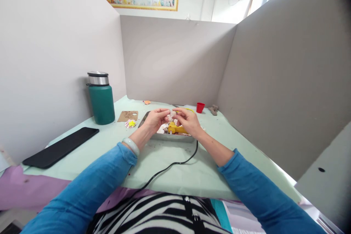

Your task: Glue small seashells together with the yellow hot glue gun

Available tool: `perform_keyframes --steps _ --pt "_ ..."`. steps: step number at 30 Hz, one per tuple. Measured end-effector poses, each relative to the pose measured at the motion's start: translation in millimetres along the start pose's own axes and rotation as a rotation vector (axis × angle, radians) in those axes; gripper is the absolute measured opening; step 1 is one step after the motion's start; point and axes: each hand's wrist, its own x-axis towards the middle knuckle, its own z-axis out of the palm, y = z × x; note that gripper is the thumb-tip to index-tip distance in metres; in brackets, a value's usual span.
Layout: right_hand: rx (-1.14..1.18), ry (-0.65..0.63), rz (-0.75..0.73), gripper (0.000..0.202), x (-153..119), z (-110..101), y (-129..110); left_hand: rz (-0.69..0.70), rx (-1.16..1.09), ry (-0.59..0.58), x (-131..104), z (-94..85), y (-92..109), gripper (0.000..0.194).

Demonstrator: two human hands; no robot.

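At a table hemmed in by pale partitions (178,58), a person in blue sleeves (95,182) works a small whitish piece (172,115) between the fingertips of both bare hands, just above a shallow metal tray (172,138). The left hand (158,119), a pale bracelet (131,146) at its wrist, is nearly closed, thumb and fingers pinched at the piece's left side; the right hand (188,121) meets it from the other side in a similar pinch, fingers curled. The piece's exact shape is too small to make out. Below the hands, a yellow tool (177,128) lies in the tray among white bits (162,128), its narrow tip toward the left and its far end hidden by the right hand. A black cord (164,169) curves from near the tray's right end to the table's near edge. Left of the tray sit a brown board (128,116) with a hole and, just beside it, a speckled white piece topped by a yellow flower shape (132,123). Farther left stand a green bottle (101,104) and a flat black pad (61,147); a red cup (200,108) rests beyond the right hand, on the pale green table covering (219,139).
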Motion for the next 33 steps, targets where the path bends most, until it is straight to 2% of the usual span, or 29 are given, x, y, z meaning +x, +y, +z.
perform_keyframes --steps 14,28,33 --pt "0.028 -0.044 0.031 0.045 0.2 -3.4 -7.4 0.021 0.052 -0.061 -2.7 1.2 2.2 0.021" --pt "0.08 -0.079 0.055 0.034 1.0 -2.9 -2.1 0.041 0.047 -0.103 -0.5 -1.6 -0.6 0.026" --pt "0.076 -0.05 0.055 0.028 0.7 -2.9 0.2 0.056 0.061 -0.125 -2.5 -0.9 1.6 0.028"
